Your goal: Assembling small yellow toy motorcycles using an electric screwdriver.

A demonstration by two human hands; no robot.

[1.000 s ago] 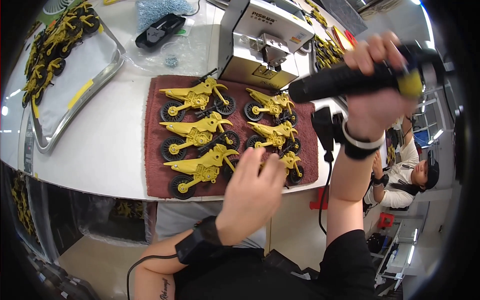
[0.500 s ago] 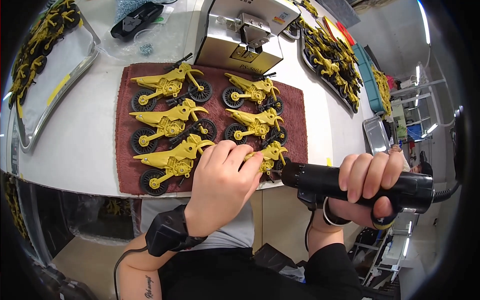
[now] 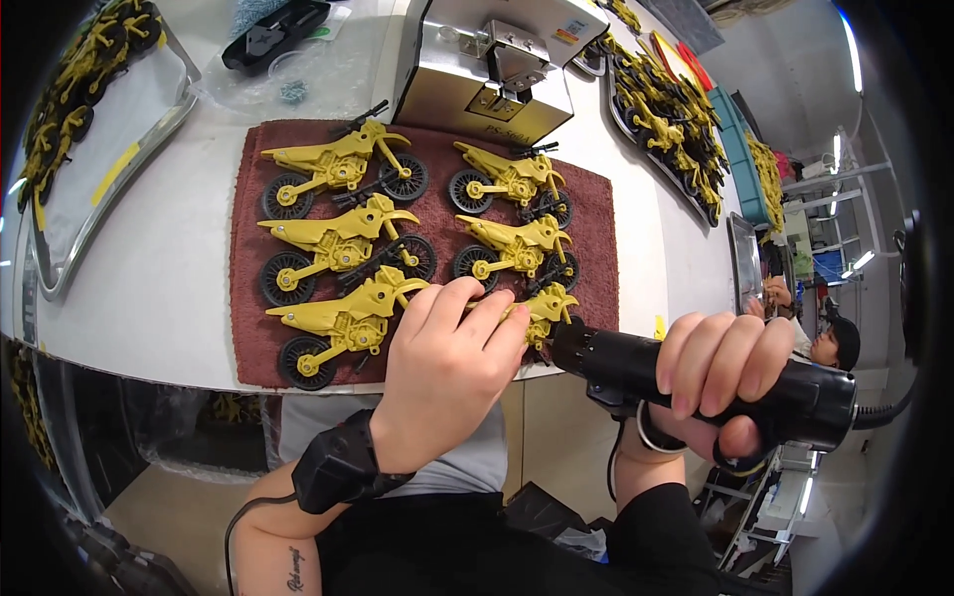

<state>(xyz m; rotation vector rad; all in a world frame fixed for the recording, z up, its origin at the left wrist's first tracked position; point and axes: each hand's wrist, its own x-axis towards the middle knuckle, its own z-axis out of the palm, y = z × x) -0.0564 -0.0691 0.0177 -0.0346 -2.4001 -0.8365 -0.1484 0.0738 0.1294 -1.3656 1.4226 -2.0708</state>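
Note:
Several yellow toy motorcycles lie in two columns on a dark red towel point(image 3: 596, 214). My left hand point(image 3: 447, 372) rests over the nearest one in the right column point(image 3: 553, 306), pressing it down so most of it is hidden. My right hand point(image 3: 720, 372) grips a black powered screwdriver point(image 3: 636, 363) held sideways, its tip pointing left and close to that covered toy. A yellow motorcycle point(image 3: 338, 320) lies just left of my left hand.
A grey metal machine box point(image 3: 497, 70) stands behind the towel. A metal tray point(image 3: 94, 149) with yellow parts sits at the far left, and another tray of yellow toys point(image 3: 666, 119) at the right. Another person point(image 3: 830, 343) sits at the right edge.
My right hand brought the screwdriver down from above the table to the front edge, with its tip pointing left. My left hand settled onto the nearest right-column motorcycle.

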